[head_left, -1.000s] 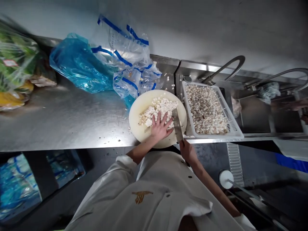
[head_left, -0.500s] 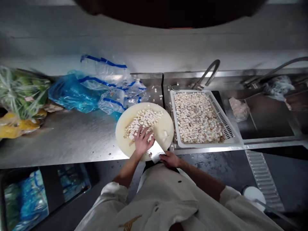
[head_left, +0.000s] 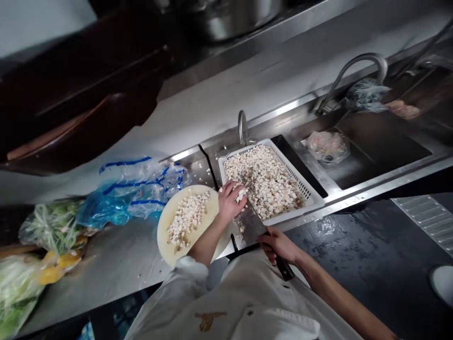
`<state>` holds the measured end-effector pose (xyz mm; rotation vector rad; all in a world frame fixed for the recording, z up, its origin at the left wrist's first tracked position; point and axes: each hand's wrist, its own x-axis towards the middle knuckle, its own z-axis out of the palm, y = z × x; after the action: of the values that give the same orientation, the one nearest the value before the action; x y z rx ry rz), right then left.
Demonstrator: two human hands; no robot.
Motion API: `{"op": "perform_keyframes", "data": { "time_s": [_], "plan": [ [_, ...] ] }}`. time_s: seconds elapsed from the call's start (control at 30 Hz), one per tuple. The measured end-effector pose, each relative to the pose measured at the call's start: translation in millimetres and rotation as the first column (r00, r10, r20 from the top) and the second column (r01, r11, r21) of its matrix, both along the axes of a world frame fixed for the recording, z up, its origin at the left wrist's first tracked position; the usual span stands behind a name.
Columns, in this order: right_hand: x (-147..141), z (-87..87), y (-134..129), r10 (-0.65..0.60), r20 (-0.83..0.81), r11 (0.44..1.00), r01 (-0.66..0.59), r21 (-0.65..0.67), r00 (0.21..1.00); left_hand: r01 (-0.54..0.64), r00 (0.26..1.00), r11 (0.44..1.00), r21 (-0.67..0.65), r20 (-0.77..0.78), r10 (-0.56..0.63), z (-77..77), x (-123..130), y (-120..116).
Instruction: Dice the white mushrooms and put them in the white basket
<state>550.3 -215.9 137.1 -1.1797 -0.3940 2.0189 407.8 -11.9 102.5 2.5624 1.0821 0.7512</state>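
My right hand point(head_left: 279, 245) is closed round the dark handle of a cleaver point(head_left: 252, 223). Its broad blade lies flat at the near left corner of a white perforated basket point(head_left: 314, 204). Curled over the blade's far end, my left hand point(head_left: 231, 200) holds small white diced pieces point(head_left: 241, 194), apparently mushroom, against it. Many similar cubes, some with brownish sides, fill the basket. Another pile of diced pieces point(head_left: 189, 215) remains on the round cream cutting board point(head_left: 166, 248) to the left, beneath my left forearm.
Behind the board lie clear and blue plastic bags point(head_left: 106, 205). Bagged green vegetables point(head_left: 49, 226) sit at the far left. A faucet point(head_left: 242, 125) rises behind the basket. Right of it, a bag with pale contents point(head_left: 327, 145) rests by a sink point(head_left: 382, 151). A dark overhang point(head_left: 88, 127) is above left.
Both hands and the cleaver have moved right, from the board to the basket's near left corner, carrying some diced pieces. The board's pile is smaller. The view has turned and tilted.
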Motion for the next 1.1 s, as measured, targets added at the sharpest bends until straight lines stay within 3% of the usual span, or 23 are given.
{"op": "perform_keyframes", "data": {
  "time_s": [0.1, 0.17, 0.23, 0.3, 0.37, 0.47, 0.57, 0.63, 0.7, 0.8, 0.87, 0.9, 1.0, 1.03, 1.1],
  "plan": [
    [30, -0.9, -23, -0.147, 0.048, 0.989, 0.148, -0.017, 0.988, -0.013, 0.999, 0.991, -0.134, 0.034, 0.018, -20.2, 64, 23],
    [46, -3.7, -43, -0.211, 0.076, 0.977, 0.212, -0.006, 0.975, -0.025, 0.997, 0.975, -0.221, 0.066, 0.04, -28.8, 92, 32],
    [58, -5.8, -62, -0.272, 0.12, 0.962, 0.274, 0.003, 0.955, 0.002, 0.995, 0.964, -0.268, 0.093, 0.023, -31.3, 106, 35],
    [66, -6.8, -74, -0.337, 0.173, 0.94, 0.341, 0.01, 0.925, 0.019, 0.997, 0.964, -0.267, 0.08, 0.003, -28.6, 102, 37],
    [68, -7.4, -77, -0.382, 0.203, 0.923, 0.385, 0.025, 0.902, -0.035, 0.999, 0.974, -0.225, 0.016, 0.039, -23.5, 81, 44],
    [58, -10.2, -63, -0.341, 0.172, 0.94, 0.336, 0.058, 0.924, -0.23, 0.969, 0.965, -0.127, -0.123, 0.215, -17.5, 21, 71],
    [25, -14.2, -34, -0.154, 0.191, 0.979, 0.124, 0.161, 0.969, -0.466, 0.855, 0.879, -0.103, -0.306, 0.418, -17.4, -62, 97],
    [-8, -15.8, -10, -0.016, 0.333, 0.968, -0.068, 0.24, 0.943, -0.542, 0.777, 0.828, -0.141, -0.459, 0.431, -22.1, -112, 100],
    [-46, -16.6, 15, 0.076, 0.565, 0.932, -0.26, 0.252, 0.822, -0.524, 0.752, 0.829, -0.197, -0.563, 0.342, -30.8, -150, 90],
    [-100, -19.9, 46, 0.135, 0.877, 0.877, -0.468, 0.111, 0.462, -0.424, 0.772, 0.88, -0.214, -0.593, 0.228, -44.7, -180, 62],
    [-128, -24.6, 57, 0.168, 0.958, 0.843, -0.537, -0.016, 0.234, -0.355, 0.799, 0.914, -0.195, -0.572, 0.188, -49.2, -190, 42],
    [-138, -27.5, 59, 0.19, 0.969, 0.825, -0.561, -0.07, 0.158, -0.323, 0.815, 0.927, -0.191, -0.553, 0.171, -49.7, -195, 32],
    [-152, -36.7, 55, 0.228, 0.971, 0.781, -0.611, -0.133, 0.079, -0.259, 0.873, 0.946, -0.193, -0.465, 0.145, -49.5, -209, 3],
    [-152, -39.7, 51, 0.224, 0.969, 0.778, -0.617, -0.117, 0.1, -0.243, 0.892, 0.95, -0.196, -0.431, 0.139, -50.3, -214, -6],
    [-148, -45.7, 40, 0.208, 0.954, 0.794, -0.606, -0.036, 0.215, -0.219, 0.922, 0.954, -0.207, -0.364, 0.132, -54.4, -221, -22]
  ]
}}
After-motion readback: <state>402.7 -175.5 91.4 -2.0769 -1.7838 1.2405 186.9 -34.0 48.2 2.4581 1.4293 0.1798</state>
